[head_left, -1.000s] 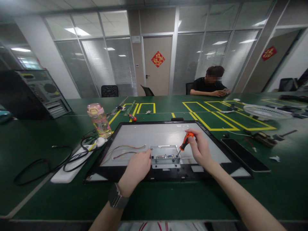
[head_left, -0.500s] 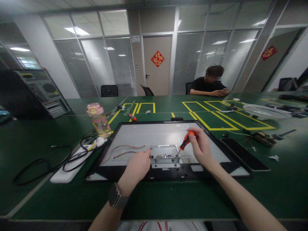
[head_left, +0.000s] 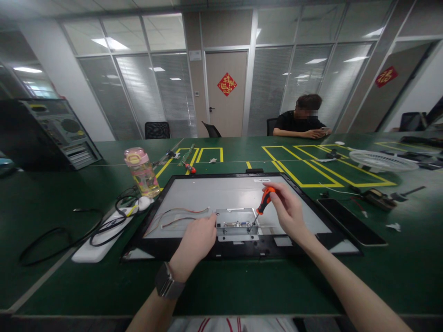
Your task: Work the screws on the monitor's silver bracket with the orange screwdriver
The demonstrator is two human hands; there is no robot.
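Metal, the bracket sits on the panel, close to its near edge. The right hand grips a screwdriver, its tip near the bracket's near right corner; work there looks unfinished. The left hand meets the bracket's left edge; whether it pinches, I cannot tell. The upper cable seems unplugged. Around lies the worktop.

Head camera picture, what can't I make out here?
Screwdriver tip, head view: too small to tell exactly what it meets.
Underside of the left hand, head view: hidden by its own back; grip on the metal box unclear.
Computer case, head view: cut off by the left edge.
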